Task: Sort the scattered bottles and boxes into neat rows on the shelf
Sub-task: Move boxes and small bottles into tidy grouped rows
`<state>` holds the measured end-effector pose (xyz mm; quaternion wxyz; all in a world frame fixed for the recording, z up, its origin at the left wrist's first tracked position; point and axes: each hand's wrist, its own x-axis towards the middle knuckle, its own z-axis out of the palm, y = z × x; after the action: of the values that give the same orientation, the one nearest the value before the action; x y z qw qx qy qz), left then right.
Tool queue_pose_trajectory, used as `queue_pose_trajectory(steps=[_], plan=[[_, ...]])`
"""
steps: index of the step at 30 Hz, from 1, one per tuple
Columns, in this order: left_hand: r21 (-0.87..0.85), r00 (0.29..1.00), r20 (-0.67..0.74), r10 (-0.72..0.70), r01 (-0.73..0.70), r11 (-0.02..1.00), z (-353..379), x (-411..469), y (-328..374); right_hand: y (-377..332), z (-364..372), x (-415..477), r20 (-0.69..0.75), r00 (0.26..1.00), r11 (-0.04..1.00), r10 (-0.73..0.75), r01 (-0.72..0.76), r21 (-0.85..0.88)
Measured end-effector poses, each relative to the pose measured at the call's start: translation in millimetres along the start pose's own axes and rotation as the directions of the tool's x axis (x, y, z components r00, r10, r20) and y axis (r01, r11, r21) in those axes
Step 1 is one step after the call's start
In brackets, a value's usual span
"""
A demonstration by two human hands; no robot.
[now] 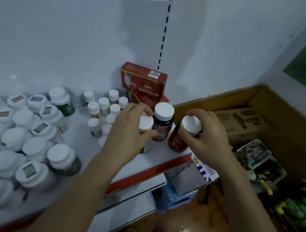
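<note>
White-capped red-brown bottle [176, 142] gripped by R hand [204, 138], tilted at shelf [156, 151] front.
R fingers are curled over its cap; long axis is leaned, cap to the R, base twd shelf edge; base contact can't be told. L hand [127, 132] is wrapped round a second bottle [146, 123], upright, just beside a standing dark bottle [162, 122]. Bare spot is seen just R of that one, so R hand is judged nearer; bottle prob. has to be righted first. Red boxes [142, 82] are stacked behind.
</note>
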<state>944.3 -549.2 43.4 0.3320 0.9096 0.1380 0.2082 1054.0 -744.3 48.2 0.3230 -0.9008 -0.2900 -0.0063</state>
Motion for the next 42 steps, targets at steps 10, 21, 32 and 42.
queue_pose_trajectory(steps=[10, 21, 32, 42], plan=[[0.018, 0.974, -0.187, -0.125, 0.131, 0.991, -37, -17, -17, -5, -21, 38, 0.27, 0.941, 0.968, -0.202, 0.233, -0.089], [0.605, 0.862, 0.195, -0.467, 0.269, 0.749, -88, 59, -75, -135, 71, 145, 0.624, 0.688, 0.65, -0.371, 0.672, -0.355], [0.626, 0.897, 0.255, -0.36, 0.131, 0.769, -95, 70, -103, -140, 115, 156, 0.65, 0.737, 0.685, -0.185, 0.571, -0.453], [0.104, 0.971, -0.056, -0.233, 0.237, 0.966, -172, 0, -83, -144, 53, 102, 0.191, 0.94, 0.959, -0.283, 0.274, 0.076]])
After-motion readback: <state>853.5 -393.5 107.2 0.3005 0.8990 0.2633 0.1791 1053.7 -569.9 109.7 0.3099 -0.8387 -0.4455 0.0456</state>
